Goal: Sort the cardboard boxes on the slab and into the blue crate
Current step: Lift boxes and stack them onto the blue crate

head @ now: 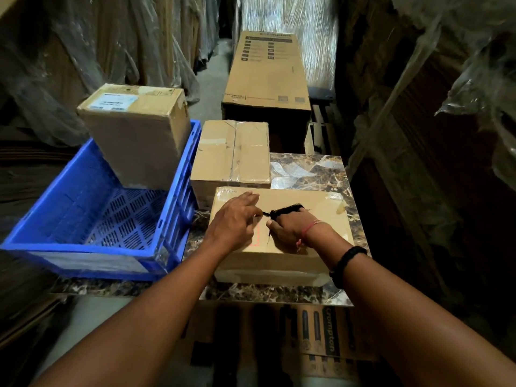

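Left hand (234, 220) and right hand (289, 231) pinch a black cord (287, 209) atop the near box (324, 219).

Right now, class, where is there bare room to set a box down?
Free: the crate floor, near and left of its tilted box; the slab corner right of the far box, behind the near box. Crowded: the gap between crate and boxes.
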